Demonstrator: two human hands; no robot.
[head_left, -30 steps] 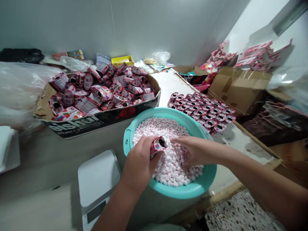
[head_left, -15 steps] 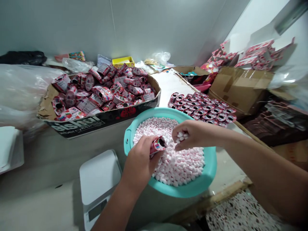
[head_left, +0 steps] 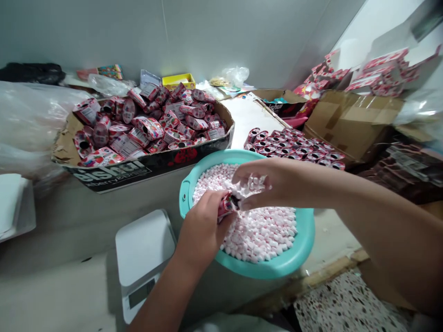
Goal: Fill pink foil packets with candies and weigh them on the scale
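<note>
A teal basin [head_left: 304, 244] full of small pink and white candies [head_left: 263, 226] sits at the table's front edge. Over it, my left hand [head_left: 202, 228] is closed round a small red printed packet [head_left: 226, 204] whose open mouth faces right. My right hand [head_left: 266, 182] is cupped on a handful of the candies and rests against the packet's mouth, with candies showing between its fingers.
A cardboard tray [head_left: 114, 173] heaped with red packets stands behind the basin on the left. Rows of upright open packets [head_left: 294, 146] stand behind on the right, next to brown cartons [head_left: 349, 122]. A white scale [head_left: 143, 251] sits left of the basin.
My right hand scooped candies out of the basin, lifted them and moved left to the packet's mouth. My left hand kept holding the packet in place.
</note>
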